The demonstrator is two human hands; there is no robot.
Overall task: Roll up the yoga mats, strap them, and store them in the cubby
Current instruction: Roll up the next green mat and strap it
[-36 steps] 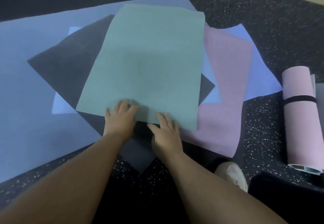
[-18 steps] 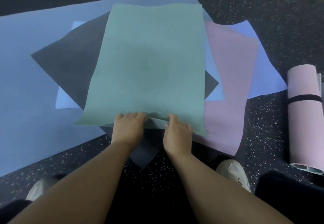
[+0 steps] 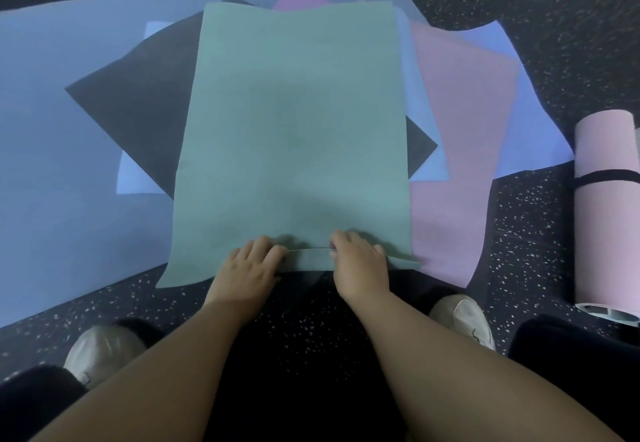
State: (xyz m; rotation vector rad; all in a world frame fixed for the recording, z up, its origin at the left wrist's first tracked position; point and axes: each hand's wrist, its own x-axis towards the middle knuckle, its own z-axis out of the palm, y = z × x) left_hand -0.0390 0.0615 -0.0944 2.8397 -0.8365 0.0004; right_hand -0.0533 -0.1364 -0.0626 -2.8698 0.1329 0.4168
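The fingertips of both hands are hidden where they curl over the near edge of the green mat; the left hand and right hand each grip that folded edge, knuckles up, forearms reaching forward side by side; the green mat lies flat on top of a black mat, a pink mat and blue mats, all partly covered; a rolled pink mat with a black strap lies at the right, cut off by the frame; the floor is dark and speckled.
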